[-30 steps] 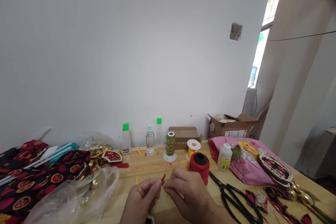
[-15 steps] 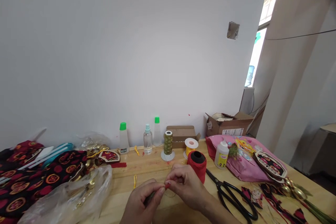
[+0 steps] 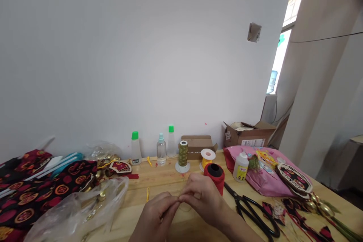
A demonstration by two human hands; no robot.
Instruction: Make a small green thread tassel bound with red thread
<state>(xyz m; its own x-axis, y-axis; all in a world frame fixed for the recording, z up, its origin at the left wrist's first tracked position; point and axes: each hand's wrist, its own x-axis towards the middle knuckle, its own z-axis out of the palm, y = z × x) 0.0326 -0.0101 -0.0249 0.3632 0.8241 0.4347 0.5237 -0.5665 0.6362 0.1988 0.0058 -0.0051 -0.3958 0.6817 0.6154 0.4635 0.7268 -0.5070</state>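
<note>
1. Red piece, showing at the fingertips half a second ago, now covered; hands have stayed together at the meeting point.
2. Left hand (image 3: 159, 211): knuckles up, thumb and forefinger pressed shut, tips meeting the right's.
3. Right hand (image 3: 202, 200): wrist angled inward, forearm running off low right, fingers curled, pinch closed. What either pinch holds: cannot tell, hidden.
4. Thin thread (image 3: 185, 209): faint loop just below the right fingertips.
5. Right of grip: red thread cone (image 3: 217, 182) just beside, then black scissors (image 3: 240, 198).
6. Left of grip: plastic bag (image 3: 70, 211).
</note>
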